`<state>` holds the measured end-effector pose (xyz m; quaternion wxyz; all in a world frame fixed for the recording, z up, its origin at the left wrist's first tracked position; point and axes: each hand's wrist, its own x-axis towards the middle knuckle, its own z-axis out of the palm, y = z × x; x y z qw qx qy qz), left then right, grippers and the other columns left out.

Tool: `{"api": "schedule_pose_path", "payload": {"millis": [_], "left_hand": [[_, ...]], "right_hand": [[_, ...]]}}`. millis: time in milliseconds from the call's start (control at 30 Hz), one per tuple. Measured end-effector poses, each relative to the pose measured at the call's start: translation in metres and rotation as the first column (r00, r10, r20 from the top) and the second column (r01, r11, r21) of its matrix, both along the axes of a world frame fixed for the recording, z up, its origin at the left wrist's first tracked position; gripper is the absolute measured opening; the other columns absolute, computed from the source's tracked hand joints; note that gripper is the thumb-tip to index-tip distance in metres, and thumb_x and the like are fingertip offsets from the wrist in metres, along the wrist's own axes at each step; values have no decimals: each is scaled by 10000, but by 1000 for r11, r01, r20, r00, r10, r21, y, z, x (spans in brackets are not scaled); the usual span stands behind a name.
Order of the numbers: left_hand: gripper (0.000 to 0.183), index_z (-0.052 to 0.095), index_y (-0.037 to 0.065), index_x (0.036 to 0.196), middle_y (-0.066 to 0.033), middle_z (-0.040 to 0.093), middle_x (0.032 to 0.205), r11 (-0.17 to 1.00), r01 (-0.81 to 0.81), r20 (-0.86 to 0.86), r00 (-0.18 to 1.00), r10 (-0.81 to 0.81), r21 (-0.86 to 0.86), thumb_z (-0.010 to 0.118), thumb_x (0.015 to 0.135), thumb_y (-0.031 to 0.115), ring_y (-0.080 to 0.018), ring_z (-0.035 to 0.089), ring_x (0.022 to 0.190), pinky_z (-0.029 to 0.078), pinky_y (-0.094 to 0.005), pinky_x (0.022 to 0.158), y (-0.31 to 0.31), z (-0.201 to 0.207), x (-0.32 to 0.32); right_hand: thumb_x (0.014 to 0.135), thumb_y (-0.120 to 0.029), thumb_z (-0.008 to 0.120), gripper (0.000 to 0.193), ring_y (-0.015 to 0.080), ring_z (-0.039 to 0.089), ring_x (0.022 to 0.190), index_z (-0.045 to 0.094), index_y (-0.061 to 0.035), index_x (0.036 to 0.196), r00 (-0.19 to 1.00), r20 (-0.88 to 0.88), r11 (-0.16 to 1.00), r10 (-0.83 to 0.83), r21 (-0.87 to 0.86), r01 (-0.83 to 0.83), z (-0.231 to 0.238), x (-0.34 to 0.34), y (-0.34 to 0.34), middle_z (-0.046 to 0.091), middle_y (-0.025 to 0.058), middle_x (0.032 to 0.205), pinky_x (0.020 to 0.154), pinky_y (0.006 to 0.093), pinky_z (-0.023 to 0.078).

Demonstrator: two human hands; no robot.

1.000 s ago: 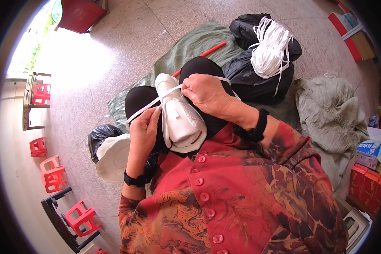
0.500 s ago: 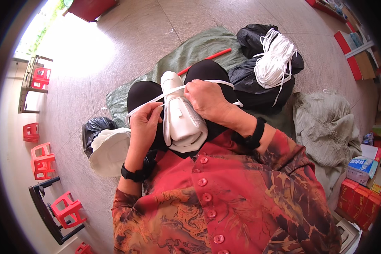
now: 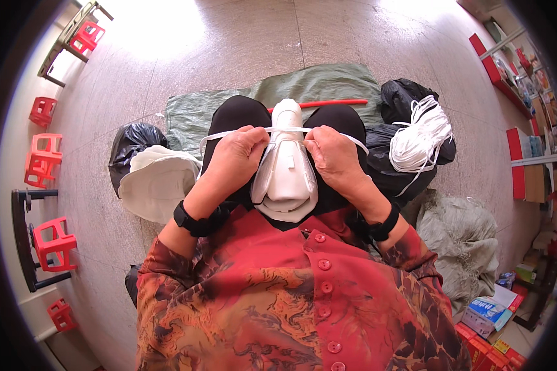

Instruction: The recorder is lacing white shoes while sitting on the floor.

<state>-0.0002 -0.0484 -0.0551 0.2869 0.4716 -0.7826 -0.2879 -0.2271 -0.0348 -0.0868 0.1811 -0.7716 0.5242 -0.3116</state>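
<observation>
A white moulded shoe sole (image 3: pixel 286 162) stands on end on the seated person's lap between the knees, with a flat white band (image 3: pixel 278 130) now pulled taut straight across its upper end, where a second ago it ran slanted. The left hand (image 3: pixel 236 153) and right hand (image 3: pixel 334 154) have drawn level on either side, each fisted around its end of the band, which suggests it is being tightened. Beside the right knee, a bundle of white cord (image 3: pixel 419 135) lies on black bags (image 3: pixel 397 143).

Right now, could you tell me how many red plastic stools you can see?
5, all along the left: one by the top table, two mid-left, two lower; others may be hidden.
</observation>
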Motion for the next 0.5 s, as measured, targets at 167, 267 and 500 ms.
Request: {"api": "schedule_pose_path", "payload": {"millis": [167, 267, 500], "left_hand": [[37, 612, 23, 894, -158, 574, 813, 994, 50, 198, 980, -31, -93, 584, 891, 47, -369, 603, 746, 457, -420, 639, -2, 6, -1], [41, 616, 34, 901, -152, 568, 812, 990, 99, 255, 965, -69, -103, 579, 887, 44, -373, 601, 749, 457, -432, 640, -4, 9, 0], [40, 609, 38, 899, -146, 567, 819, 957, 155, 351, 935, -61, -246, 575, 881, 51, -370, 604, 736, 466, -443, 623, 0, 2, -7]], "right_hand": [[897, -153, 599, 106, 345, 612, 797, 601, -50, 869, 1000, 9, 1000, 19, -7, -19, -2, 0, -1, 607, 134, 838, 696, 451, 487], [896, -146, 600, 99, 348, 612, 792, 600, -50, 870, 1000, 5, 1000, 14, 2, -14, -1, 0, 0, 606, 135, 840, 692, 450, 487], [889, -116, 609, 81, 351, 608, 780, 607, -37, 876, 999, 44, 1000, 12, -9, -12, 0, -1, -1, 603, 140, 828, 686, 441, 481]]}}
